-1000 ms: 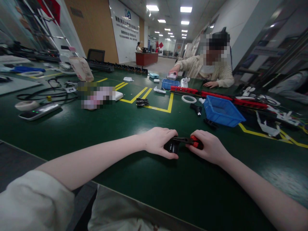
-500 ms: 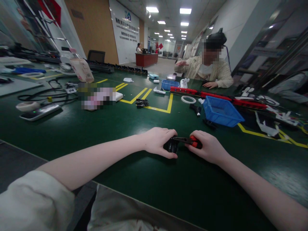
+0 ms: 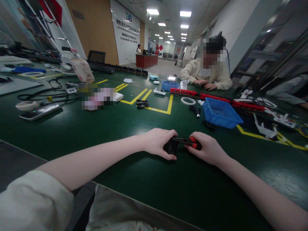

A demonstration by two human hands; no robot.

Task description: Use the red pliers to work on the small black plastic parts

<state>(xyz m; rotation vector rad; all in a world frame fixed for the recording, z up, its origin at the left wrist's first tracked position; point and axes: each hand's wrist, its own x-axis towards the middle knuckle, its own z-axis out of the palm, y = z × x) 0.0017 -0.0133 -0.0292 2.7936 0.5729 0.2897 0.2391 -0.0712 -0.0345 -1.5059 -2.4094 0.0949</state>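
My left hand (image 3: pixel 160 143) is wrapped round a small black part (image 3: pixel 172 147) with a glossy surface, thumb below and fingers above; its exact kind I cannot make out. From the right, my right hand (image 3: pixel 206 147) grips red-handled pliers (image 3: pixel 195 143). The dark jaws of the pliers reach to the upper edge of the black part; whether they pinch it is too small to tell. Both hands are low over the green table (image 3: pixel 134 179), near its front edge.
Beyond my right hand stands a blue bin (image 3: pixel 222 112), with a black fitting (image 3: pixel 195 110) and a white ring (image 3: pixel 188 101) to its left. Several black pieces (image 3: pixel 142 103) lie ahead. A white device (image 3: pixel 40 112) is at left. A person (image 3: pixel 207 73) sits opposite.
My hands hold nearly the same pose on the black part and pliers. Across the table, the other person's raised hand has come down beside their other hand.
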